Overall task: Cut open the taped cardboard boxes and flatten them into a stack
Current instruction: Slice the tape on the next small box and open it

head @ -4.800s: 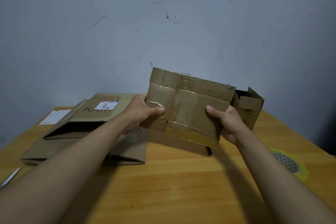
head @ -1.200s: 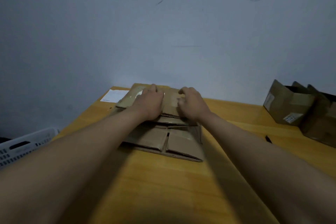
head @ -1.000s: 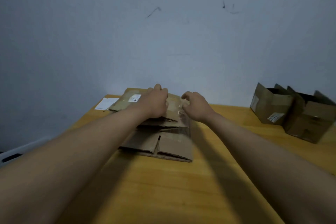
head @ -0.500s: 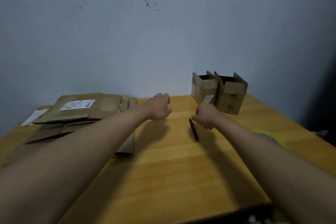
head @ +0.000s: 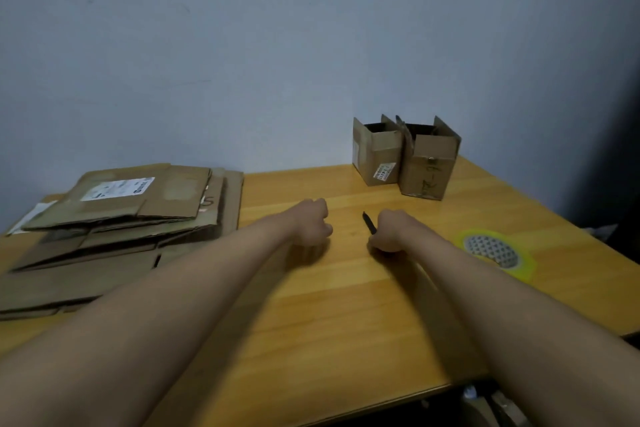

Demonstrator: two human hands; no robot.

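Head view: step looks like cutter pickup; right hand (head: 388, 231) fingers curled round the black cutter (head: 368, 221) mid-worktop (head: 346, 305), left hand (head: 311, 222) fisted, holding nothing. Flattened stack (head: 114, 218) sits far left. Next: reach the two upright boxes (head: 405, 158) far right and slit their tape.

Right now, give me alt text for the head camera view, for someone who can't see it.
Over a wooden table, the right hand grips a black cutter while the left hand is a fist holding nothing. A stack of flattened boxes lies at left; two open boxes stand by the wall.
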